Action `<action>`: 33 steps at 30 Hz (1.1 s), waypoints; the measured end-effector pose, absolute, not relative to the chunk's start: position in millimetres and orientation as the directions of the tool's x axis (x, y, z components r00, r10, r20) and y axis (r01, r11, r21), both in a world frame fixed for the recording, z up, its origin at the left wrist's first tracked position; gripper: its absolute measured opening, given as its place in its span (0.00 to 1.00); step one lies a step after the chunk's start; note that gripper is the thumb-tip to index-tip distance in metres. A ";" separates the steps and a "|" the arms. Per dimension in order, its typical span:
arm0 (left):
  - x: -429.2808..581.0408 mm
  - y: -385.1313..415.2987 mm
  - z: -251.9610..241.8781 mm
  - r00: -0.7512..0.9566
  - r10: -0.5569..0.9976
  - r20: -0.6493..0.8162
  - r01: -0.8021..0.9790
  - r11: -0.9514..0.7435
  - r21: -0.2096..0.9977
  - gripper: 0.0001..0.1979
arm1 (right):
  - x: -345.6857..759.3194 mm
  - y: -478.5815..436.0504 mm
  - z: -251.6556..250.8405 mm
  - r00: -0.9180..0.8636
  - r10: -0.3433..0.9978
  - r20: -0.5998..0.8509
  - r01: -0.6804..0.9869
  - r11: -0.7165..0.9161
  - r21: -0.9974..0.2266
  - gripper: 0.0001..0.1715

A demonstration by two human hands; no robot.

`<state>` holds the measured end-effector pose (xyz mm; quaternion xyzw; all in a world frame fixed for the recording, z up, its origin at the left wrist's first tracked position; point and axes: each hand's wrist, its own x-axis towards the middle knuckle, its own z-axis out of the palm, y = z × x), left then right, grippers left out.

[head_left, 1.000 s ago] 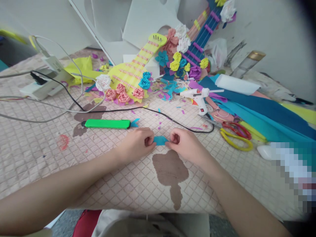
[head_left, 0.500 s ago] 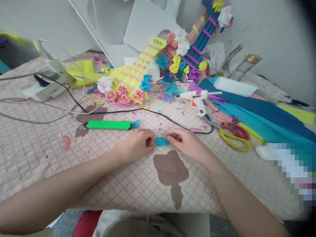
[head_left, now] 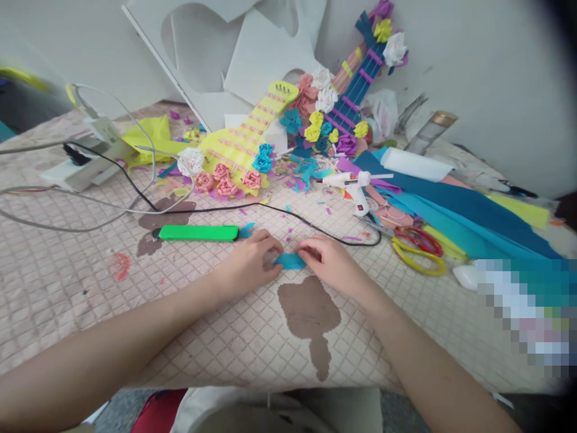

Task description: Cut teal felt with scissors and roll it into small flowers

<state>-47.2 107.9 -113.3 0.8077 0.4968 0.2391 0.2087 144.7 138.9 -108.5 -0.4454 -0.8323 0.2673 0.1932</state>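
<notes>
A short strip of blue paper (head_left: pixel 291 261) stretches between my two hands over the quilted table cover. My left hand (head_left: pixel 253 260) pinches its left end between thumb and fingers. At the right end, the fingertips of my right hand (head_left: pixel 331 260) are closed on the same strip. A bright green case (head_left: pixel 198 233) lies left of my left hand, with a small blue paper piece (head_left: pixel 246 230) at its right tip. Just below the strip is a brown patch (head_left: pixel 310 307) in the table cover (head_left: pixel 216 349).
Behind my hands runs a black cable (head_left: pixel 216 208). A yellow paper guitar (head_left: pixel 238 144) and blue guitar (head_left: pixel 354 93) with paper flowers stand at the back. Right are a glue gun (head_left: pixel 356 191), scissors (head_left: pixel 417 255) and coloured paper (head_left: pixel 469 198); a power strip (head_left: pixel 81 168) is left.
My left hand's fingers have loosened from a tighter curl and now show a gap above the strip. The view has shifted slightly; the strip remains between both hands.
</notes>
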 end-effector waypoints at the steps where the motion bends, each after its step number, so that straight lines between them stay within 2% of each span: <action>1: -47.5 107.8 -114.6 0.400 0.900 0.174 0.703 -0.423 0.572 0.09 | 144.7 138.6 -108.2 -0.525 0.847 0.080 0.639 0.455 -0.620 0.09; 9: -47.5 108.7 -116.2 0.443 0.873 0.202 0.673 -0.473 0.569 0.06 | 148.5 139.4 -105.6 -0.549 0.834 0.059 0.633 0.461 -0.621 0.08; 15: -46.1 108.4 -110.0 0.448 0.876 0.177 0.648 -0.455 0.611 0.04 | 147.0 137.4 -103.8 -0.617 0.785 0.051 0.535 0.466 -0.705 0.06; 18: -46.6 106.9 -107.0 0.424 0.894 0.144 0.634 -0.406 0.658 0.10 | 144.7 135.5 -101.8 -0.595 0.802 0.052 0.525 0.437 -0.730 0.06; 21: -46.2 106.4 -103.5 0.356 0.930 0.095 0.580 -0.299 0.758 0.21 | 143.9 135.3 -99.1 -0.473 0.881 0.001 0.474 0.255 -0.843 0.07; 23: -44.8 107.0 -101.4 0.325 0.944 0.056 0.535 -0.232 0.813 0.19 | 143.8 135.8 -97.9 -0.381 0.919 -0.096 0.372 0.057 -0.926 0.10; 26: -41.8 107.9 -100.9 0.321 0.947 0.018 0.502 -0.186 0.845 0.14 | 142.9 135.7 -97.3 -0.310 0.926 -0.217 0.211 -0.156 -0.965 0.14; 30: -38.9 106.7 -104.0 0.314 0.949 0.003 0.445 -0.150 0.883 0.14 | 140.2 131.9 -95.1 -0.322 0.912 -0.255 0.143 -0.219 -0.965 0.15; 33: -38.8 104.6 -104.3 0.363 0.932 -0.010 0.436 -0.160 0.885 0.13 | 138.2 128.3 -92.4 -0.359 0.913 -0.195 0.173 -0.141 -0.975 0.15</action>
